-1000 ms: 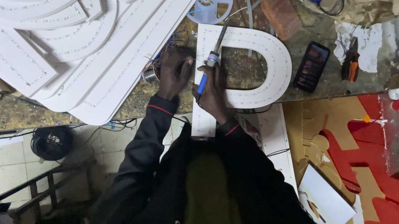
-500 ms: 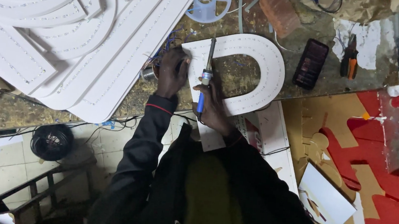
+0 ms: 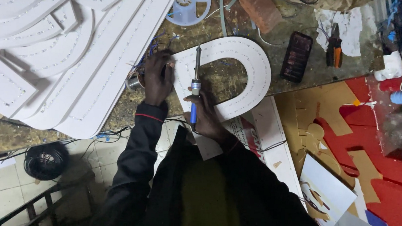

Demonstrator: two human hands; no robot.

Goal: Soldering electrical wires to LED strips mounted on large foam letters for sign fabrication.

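Observation:
A white arch-shaped foam letter [image 3: 257,69] dotted with small holes lies on the worn workbench [image 3: 232,82]. My right hand [image 3: 205,116] grips a soldering iron [image 3: 195,86] by its blue handle, its metal tip pointing away over the letter's left leg. My left hand [image 3: 157,76] rests on the letter's left edge, fingers on thin wires next to a small solder spool [image 3: 134,83].
Several large white letter panels [image 3: 63,40] are stacked at the left. A clear reel [image 3: 189,3], a black box [image 3: 296,57] and orange-handled pliers [image 3: 334,51] lie at the back. Red and brown cut sheets [image 3: 379,160] sit to the right, a black cable coil [image 3: 45,160] on the floor.
The view has shifted a little, so the letter and hands sit lower and further left in view. My right hand has drawn the soldering iron slightly back toward me.

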